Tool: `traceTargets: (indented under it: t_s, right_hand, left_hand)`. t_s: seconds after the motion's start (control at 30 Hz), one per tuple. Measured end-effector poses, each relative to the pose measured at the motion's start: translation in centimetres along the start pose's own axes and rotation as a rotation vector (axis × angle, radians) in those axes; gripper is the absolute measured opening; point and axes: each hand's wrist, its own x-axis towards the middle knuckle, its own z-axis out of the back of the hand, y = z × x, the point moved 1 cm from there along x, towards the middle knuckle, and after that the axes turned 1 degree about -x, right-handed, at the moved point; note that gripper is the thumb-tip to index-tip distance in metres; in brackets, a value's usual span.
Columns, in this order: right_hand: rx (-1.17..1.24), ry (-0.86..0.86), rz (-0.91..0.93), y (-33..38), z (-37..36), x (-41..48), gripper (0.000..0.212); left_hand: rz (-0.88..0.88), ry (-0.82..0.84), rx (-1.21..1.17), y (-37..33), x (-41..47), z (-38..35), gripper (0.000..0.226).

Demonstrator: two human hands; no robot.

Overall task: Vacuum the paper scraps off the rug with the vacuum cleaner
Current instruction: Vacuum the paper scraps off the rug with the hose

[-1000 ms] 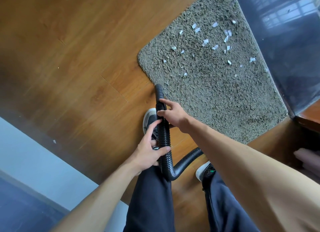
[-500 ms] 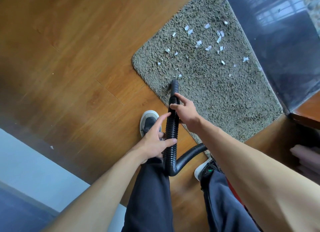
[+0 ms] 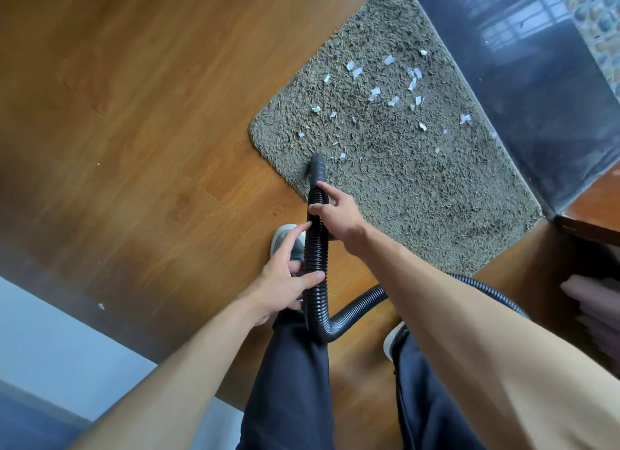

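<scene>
Quick update from my remote seat: a second ago the smooth nozzle tip (image 3: 318, 166) of the black ribbed plastic vacuum hose (image 3: 317, 248) was over the glossy brown wooden floor (image 3: 151, 130), just short of the mat. Now it's crossed the near-left edge of the shaggy grey-green rug (image 3: 419, 198) and sits just inside that edge, near the rounded near-left corner. So the approach looks done and the actual sucking-up can start. As far as I can tell, no scraps have gone yet.

The small white paper scraps (image 3: 374, 93) are mostly bunched toward the far half of the rug. A couple of tiny ones (image 3: 342, 155) lie just beside the nozzle, so I'd guess those go first. One stray bit (image 3: 100, 306) is off on the floor near the wall.

Grip-wise, my right hand (image 3: 339, 214) is wrapped round the hose just behind the nozzle, thumb over the top and forefinger pointing along it. The left hand (image 3: 285, 278) holds lower down and more loosely, thumb hooked over the ribs and index finger laid straight against the hose.

The hose is corrugated and bendy, curling back in a tight U by my knee. The pile is deep and tufty, so flat scraps may snag in it. A dark shiny panel (image 3: 536, 97) runs along the rug's right edge.
</scene>
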Motion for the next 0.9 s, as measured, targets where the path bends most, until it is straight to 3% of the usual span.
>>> traceTargets:
  t_s: [0.4, 0.7, 0.9]
  right_hand:
    - [0.235, -0.11, -0.09, -0.7, 5.1, -0.5, 0.057]
    - [0.263, -0.008, -0.075, 0.6, 3.5, 0.1, 0.06]
    - [0.28, 0.0, -0.082, -0.8, 6.8, -0.4, 0.063]
  left_hand:
    - [0.026, 0.115, 0.215, -3.7, 2.0, -2.6, 0.077]
    - [0.058, 0.067, 0.248, -4.1, 1.4, -0.9, 0.075]
    - [0.101, 0.082, 0.301, -4.5, 2.3, -3.6, 0.076]
